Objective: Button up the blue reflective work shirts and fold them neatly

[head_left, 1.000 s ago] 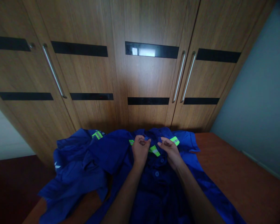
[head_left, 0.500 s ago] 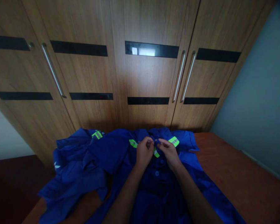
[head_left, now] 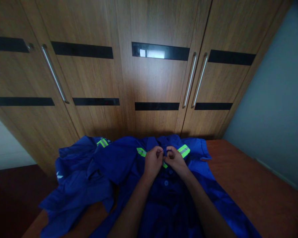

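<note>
Pinching, with left hand [head_left: 153, 162] and right hand [head_left: 176, 162] close together and equally near, the upper front of the blue button-front work shirt [head_left: 166, 203], spread directly beneath on the table [head_left: 240, 175], lengthwise from far collar [head_left: 172, 139] back between the forearms.

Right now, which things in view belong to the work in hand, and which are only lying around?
In the work:
left hand and right hand, fingers pinched at the cloth
buttoned blue garment beneath them

Around it:
second blue garment, to the left, untouched
reddish-brown tabletop, under the garments
wooden wardrobe, behind
</note>
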Motion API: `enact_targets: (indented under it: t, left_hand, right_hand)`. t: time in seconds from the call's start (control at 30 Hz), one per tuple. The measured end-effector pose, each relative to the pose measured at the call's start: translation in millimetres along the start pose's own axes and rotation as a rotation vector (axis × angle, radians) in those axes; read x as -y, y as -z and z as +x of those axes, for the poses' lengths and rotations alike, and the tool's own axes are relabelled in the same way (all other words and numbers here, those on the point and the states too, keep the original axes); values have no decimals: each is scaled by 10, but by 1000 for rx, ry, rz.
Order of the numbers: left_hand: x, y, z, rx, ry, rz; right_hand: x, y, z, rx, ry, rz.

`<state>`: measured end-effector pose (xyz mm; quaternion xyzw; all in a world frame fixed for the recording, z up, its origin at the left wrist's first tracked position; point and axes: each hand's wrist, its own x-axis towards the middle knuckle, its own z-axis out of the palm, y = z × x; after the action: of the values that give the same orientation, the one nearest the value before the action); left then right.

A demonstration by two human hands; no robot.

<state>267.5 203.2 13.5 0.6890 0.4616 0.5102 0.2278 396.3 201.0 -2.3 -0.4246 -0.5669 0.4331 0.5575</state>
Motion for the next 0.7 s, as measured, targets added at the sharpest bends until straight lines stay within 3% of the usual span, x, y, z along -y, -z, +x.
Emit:
enact_targets:
  t: [0.2,0.43,0.7]
  left_hand:
    - [-12,17,4,41,4,-14]
    - [20,-10,19,-49,133,-83]
    - [60,-23,31,-95,164,-145]
  right_hand:
    - [-39,0,-38,58,43,-97]
    - [-43,0,-62,161,136,-179]
    - [-45,16,-21,-15,217,-402]
